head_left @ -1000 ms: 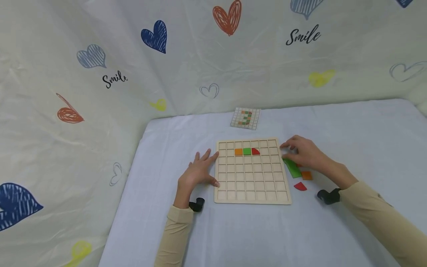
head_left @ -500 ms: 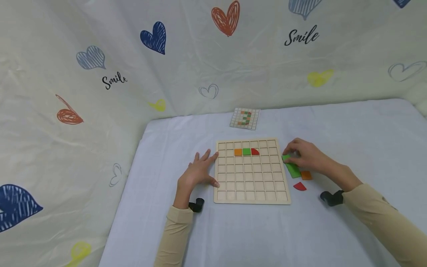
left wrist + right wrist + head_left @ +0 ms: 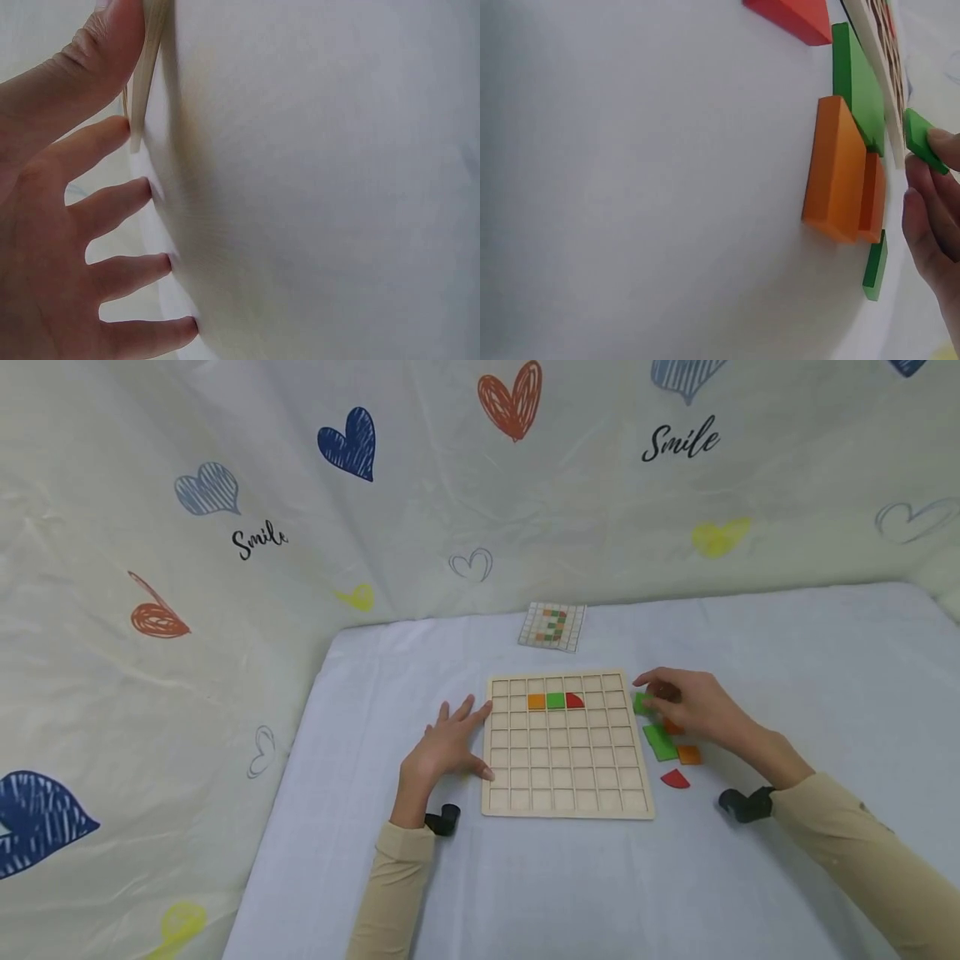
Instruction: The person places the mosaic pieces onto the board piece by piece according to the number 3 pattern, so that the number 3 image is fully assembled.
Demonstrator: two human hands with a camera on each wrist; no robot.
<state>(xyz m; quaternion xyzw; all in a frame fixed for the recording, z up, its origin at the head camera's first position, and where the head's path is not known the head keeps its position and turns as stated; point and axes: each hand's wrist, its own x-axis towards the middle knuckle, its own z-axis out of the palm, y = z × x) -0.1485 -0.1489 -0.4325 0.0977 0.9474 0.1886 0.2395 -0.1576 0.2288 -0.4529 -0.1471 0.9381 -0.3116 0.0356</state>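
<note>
My right hand (image 3: 693,702) pinches a small green square tile (image 3: 922,141) between thumb and fingers, just off the right edge of a wooden grid board (image 3: 566,760). Spread wide, my left hand (image 3: 446,750) touches the board's left edge with thumb and index fingertip. In the left wrist view its other fingertips reach down to the white cloth. An orange square tile (image 3: 537,702), a green square tile (image 3: 555,700) and a red quarter-circle tile (image 3: 573,701) lie side by side in one upper row of the grid.
Right of the board lie a green tile (image 3: 661,743), an orange tile (image 3: 689,755) and a red quarter-circle (image 3: 675,779). Another orange tile (image 3: 873,199) and a green one (image 3: 875,266) sit under my right hand. A printed pattern card (image 3: 552,627) lies behind the board.
My right hand has taken hold of a green tile from the loose tiles and drawn it slightly away from the green one beside it. My left hand has stayed at the board's edge.
</note>
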